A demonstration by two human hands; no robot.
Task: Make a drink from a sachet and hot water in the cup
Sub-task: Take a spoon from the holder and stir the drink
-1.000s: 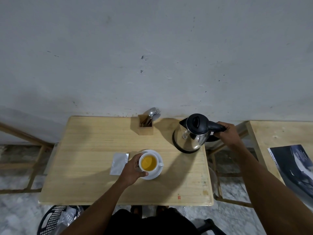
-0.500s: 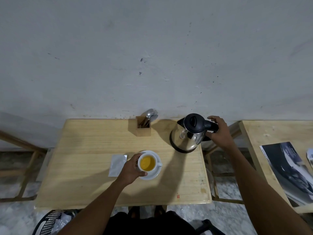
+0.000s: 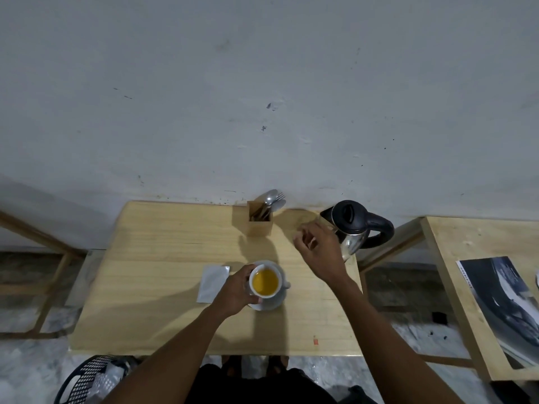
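Down at the middle of the worktop [image 3: 151, 287], the left hand [image 3: 233, 293] is wrapped around the near-left side of the white cup [image 3: 266, 281], fingers and thumb gripping its wall. The cup stands upright on a white saucer [image 3: 272, 304] and holds yellow-orange liquid close to the rim, its small handle pointing right. Just left of that hand a pale sachet [image 3: 212, 283] lies flat on the wood, its near corner beside the knuckles. The right hand [image 3: 319, 252] hangs above the worktop to the right of the cup, loosely spread with fingers curled and nothing in it, between the cup and the kettle [image 3: 354, 225]. Its fingertips reach toward the wooden cutlery holder [image 3: 259, 225], which stands at the far edge against the wall with spoons and a fork leaning out of it. The steel kettle sits at the far right corner, black lid shut, black handle turned to the right, apart from the hand though partly hidden behind it. Further out, a second wooden table [image 3: 455, 266] at the right carries a dark printed sheet [image 3: 507, 301], and a black mesh basket [image 3: 84, 380] shows on the floor at the lower left.
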